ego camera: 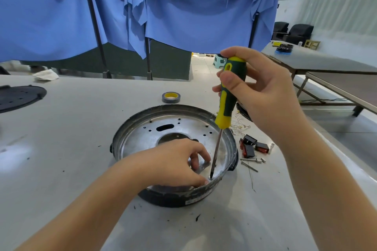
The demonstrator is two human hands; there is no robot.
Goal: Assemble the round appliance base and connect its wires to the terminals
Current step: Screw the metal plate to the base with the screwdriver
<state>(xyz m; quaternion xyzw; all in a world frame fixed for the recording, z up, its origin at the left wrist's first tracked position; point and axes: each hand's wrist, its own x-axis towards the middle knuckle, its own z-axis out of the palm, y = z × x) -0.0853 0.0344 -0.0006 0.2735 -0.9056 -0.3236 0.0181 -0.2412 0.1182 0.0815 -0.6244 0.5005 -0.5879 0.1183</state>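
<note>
The round appliance base (142, 134), a shallow silver metal pan with a dark outer shell, sits on the grey table in front of me. My right hand (263, 91) grips the green and yellow handle of a screwdriver (228, 99), held nearly upright. Its tip rests on a screw (210, 177) near the pan's front right rim. My left hand (175, 165) reaches inside the pan, fingertips pinching at a small metal piece (203, 166) right beside the tip. Thin pale wires (240, 127) lie just behind the pan at right.
A roll of grey tape (171, 97) stands behind the pan. Black and red rocker switches (250, 145) and loose screws (252, 162) lie to its right. A black perforated round plate (18, 96) sits far left. Blue cloth hangs at the back; another table stands at right.
</note>
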